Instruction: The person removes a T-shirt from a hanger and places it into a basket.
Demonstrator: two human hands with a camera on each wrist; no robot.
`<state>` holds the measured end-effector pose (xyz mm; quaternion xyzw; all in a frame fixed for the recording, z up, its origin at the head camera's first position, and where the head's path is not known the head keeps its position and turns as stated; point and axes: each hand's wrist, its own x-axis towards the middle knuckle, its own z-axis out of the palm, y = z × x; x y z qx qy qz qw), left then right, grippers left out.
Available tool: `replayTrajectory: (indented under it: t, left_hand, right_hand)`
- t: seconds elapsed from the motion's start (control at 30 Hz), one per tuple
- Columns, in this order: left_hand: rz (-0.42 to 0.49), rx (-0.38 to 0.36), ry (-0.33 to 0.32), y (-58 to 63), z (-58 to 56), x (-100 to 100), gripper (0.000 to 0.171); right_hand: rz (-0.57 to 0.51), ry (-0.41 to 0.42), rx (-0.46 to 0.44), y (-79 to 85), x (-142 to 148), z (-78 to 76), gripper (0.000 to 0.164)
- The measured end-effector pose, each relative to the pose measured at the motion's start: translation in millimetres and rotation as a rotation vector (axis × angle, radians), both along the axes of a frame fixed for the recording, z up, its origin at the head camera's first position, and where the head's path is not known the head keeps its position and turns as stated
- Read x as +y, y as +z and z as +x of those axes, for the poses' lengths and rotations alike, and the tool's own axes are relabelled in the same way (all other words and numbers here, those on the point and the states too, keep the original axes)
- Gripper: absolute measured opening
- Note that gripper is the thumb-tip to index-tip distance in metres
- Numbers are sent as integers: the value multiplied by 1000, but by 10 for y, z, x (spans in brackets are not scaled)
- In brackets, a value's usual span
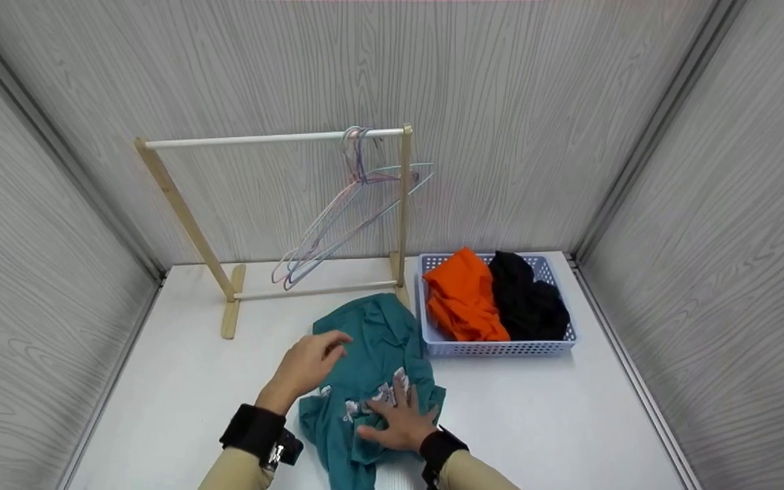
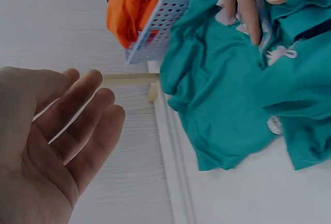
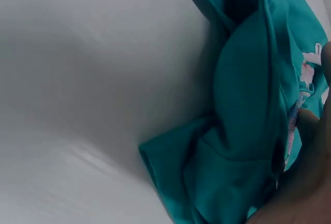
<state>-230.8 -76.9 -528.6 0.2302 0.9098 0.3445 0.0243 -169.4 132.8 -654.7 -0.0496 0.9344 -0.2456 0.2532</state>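
A rumpled teal garment (image 1: 365, 350) with pale printed patches lies on the white table, in front of the rack. My right hand (image 1: 402, 422) rests on its lower part with fingers spread, over the printed patches. In the left wrist view, fingertips of that hand (image 2: 248, 1) touch the cloth near a small white bow print (image 2: 282, 53). My left hand (image 1: 310, 361) hovers over the garment's left side, fingers loosely bent and nothing in them; the left wrist view shows its bare palm. The right wrist view has folds of teal cloth (image 3: 243, 100) beside the thumb.
A wooden rack with a white bar (image 1: 249, 139) stands at the back left. Several thin pastel hangers (image 1: 358, 180) hang at its right end. Right of the garment, a light-blue perforated basket (image 1: 501, 349) holds orange cloth (image 1: 463, 299) and black cloth (image 1: 528, 299). Grey panels enclose the table.
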Motion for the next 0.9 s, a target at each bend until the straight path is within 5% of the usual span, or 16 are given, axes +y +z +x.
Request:
replayTrajectory:
  t: [0.17,0.4,0.57,0.67,0.9]
  left_hand:
    - [-1,-25,47,-206,92,-155,19]
    - [-41,-51,111,-235,102,-283,18]
    - [-82,-68,139,-246,116,-325,19]
    - [-87,-89,139,-263,130,-334,18]
    - [-168,-109,147,-303,154,-316,17]
  right_hand:
    - [59,-6,124,-134,28,117,77]
    - [186,41,210,-90,359,73,46]
    - [180,38,214,-42,494,2,77]
    - [167,54,185,-61,524,-15,80]
    - [247,175,230,-56,565,-6,43]
